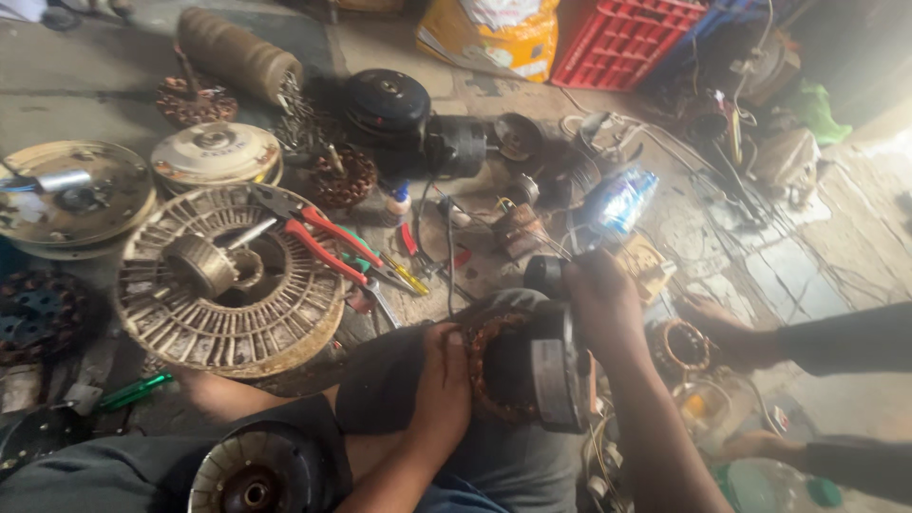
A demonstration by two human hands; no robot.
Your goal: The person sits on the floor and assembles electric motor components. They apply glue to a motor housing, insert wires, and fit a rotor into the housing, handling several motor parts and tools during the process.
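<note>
A motor stator with copper windings and a grey iron ring rests on my lap, turned on its side. My left hand presses against the copper coils on its left face. My right hand grips the top edge of the stator, next to a small black part. Both forearms reach up from the bottom of the view. How the fingers of my right hand close behind the stator is hidden.
A large ribbed rotor housing lies to the left with red-handled pliers on it. Round motor covers, a black motor and tangled wires litter the floor. Another person's hands hold a small copper coil at right.
</note>
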